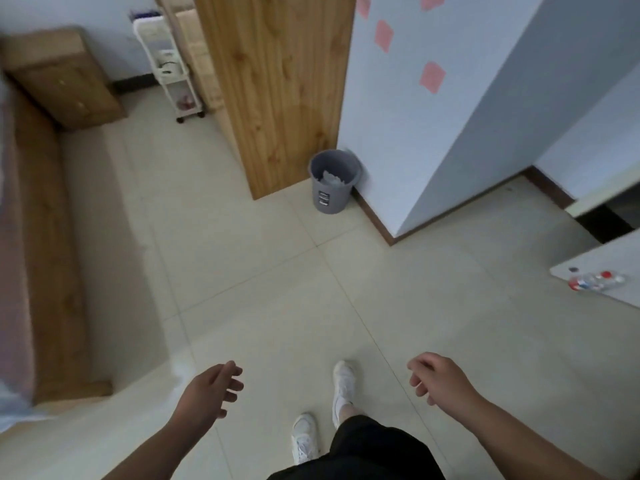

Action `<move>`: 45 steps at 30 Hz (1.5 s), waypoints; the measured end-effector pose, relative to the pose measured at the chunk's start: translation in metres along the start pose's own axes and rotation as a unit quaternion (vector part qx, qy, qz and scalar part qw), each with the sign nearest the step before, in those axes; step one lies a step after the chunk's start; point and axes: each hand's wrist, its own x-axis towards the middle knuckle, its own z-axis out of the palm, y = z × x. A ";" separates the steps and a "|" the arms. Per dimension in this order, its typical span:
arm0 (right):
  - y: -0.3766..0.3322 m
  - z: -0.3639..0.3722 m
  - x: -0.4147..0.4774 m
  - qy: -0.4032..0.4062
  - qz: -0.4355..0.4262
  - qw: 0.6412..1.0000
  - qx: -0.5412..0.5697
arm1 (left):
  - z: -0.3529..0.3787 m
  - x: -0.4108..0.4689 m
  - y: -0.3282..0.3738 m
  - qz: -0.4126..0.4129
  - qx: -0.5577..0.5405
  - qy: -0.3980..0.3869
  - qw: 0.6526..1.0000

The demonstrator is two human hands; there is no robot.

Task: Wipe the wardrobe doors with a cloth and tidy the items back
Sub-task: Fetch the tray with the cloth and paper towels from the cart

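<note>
Standing on pale tile floor (277, 289), looking down and ahead. Holding nothing in left hand (207, 389), with fingers (232, 372) loosely spread and relaxed. Holding nothing in right hand (440, 379) either, loosely curled and slack. Held out front, well apart, 1 to each side of the feet.

Facing wardrobe (277, 91) at upper centre: tall, pine-grain, set against the pale wall, well away from both hands. Showing what looks like a side panel; cannot tell where doors or handles sit. Grey bin (332, 181) just beside its near corner, crumpled paper inside. White cart (169, 67) beyond its far side. No cloth in view anywhere.

Handling, by judgement:
- Cloth: light, limp, soft. Best bunched into a pad under a flat palm rather than pinched at 1 corner, else trails and smears.
- Doors: stiff, flat, smooth wood. Probably hinged, so apt to swing under pressure. Worth steadying at the free edge with 1 hand while wiping with the other.

Elsewhere: low cabinet (65, 81) and bed frame (45, 237) along the left. Tabletop (616, 258) at the right edge, carrying 1 clear bottle (595, 280) on its side.

Judging by 2 empty hands, likely off to fetch a cloth, with wiping not yet in hand.
</note>
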 end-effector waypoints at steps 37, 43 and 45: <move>-0.501 0.129 0.302 -0.126 -0.026 0.967 -0.219 | -0.334 0.326 0.214 -0.056 -0.146 0.116 0.981; -0.590 0.138 0.382 -0.156 -0.055 0.955 -0.245 | -0.375 0.404 0.268 -0.065 -0.146 0.141 0.977; -0.637 0.142 0.410 -0.166 -0.077 0.949 -0.256 | -0.382 0.419 0.280 -0.080 -0.145 0.144 0.976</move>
